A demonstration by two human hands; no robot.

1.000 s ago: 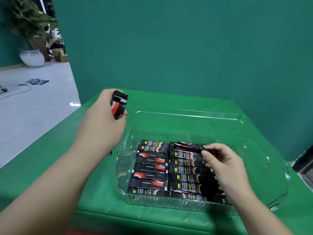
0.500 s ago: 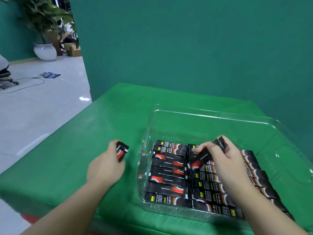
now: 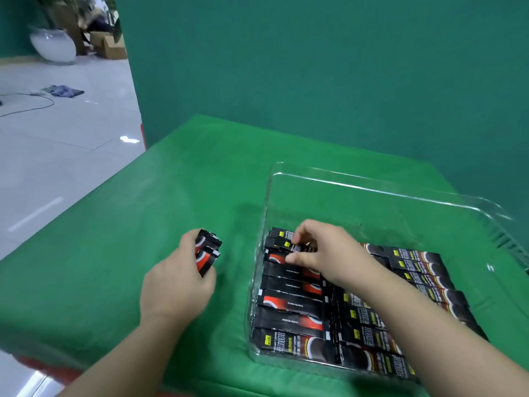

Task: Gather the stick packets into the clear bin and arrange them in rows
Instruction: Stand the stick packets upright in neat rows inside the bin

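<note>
The stick packets (image 3: 297, 305) lay in rows inside the clear bin (image 3: 372, 190), and my right hand (image 3: 317, 250) pinched one packet (image 3: 286, 244) at the far end of the left row, just under my fingertips. My left hand (image 3: 174, 285) gripped a small bundle of packets (image 3: 207, 255) above the green table (image 3: 114, 253), beside the bin

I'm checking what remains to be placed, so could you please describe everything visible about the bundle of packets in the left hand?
The bundle of stick packets is a small stack of glossy black sachets with red and white curved markings. Only their upper ends show, fanned slightly and tilted. The left hand grips them with curled fingers, outside the clear bin, over the green tablecloth.
</note>
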